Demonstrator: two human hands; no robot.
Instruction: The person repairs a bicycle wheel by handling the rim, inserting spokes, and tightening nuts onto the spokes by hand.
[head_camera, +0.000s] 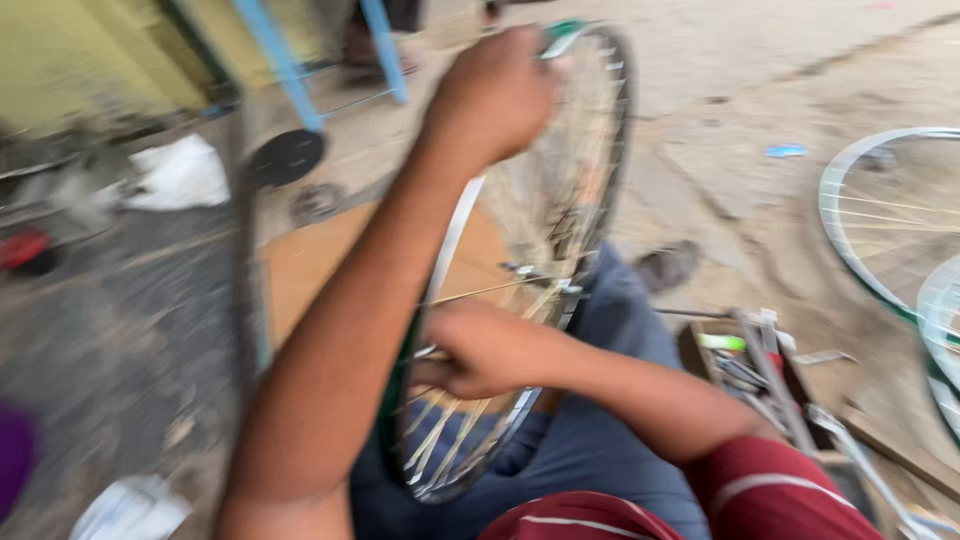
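So we've got a silver spoked bicycle wheel with a green rim strip (520, 270) standing up on its edge across our lap, resting against the blue trousers (610, 330). Its long line runs from down near our knees up and away toward the top of the frame, leaning a bit to the right, with the hub roughly in the middle. Our left hand (492, 95) is curled into a closed fist over the far top of the rim, gripping it. Our right hand (480, 350) is down by the hub, fingers closed around the spokes or something thin there; it's too blurry to tell exactly what. Off to the right there's a box of metal tools (755, 365) on the dirt, and another silver-and-green wheel (880, 230) lying further out.
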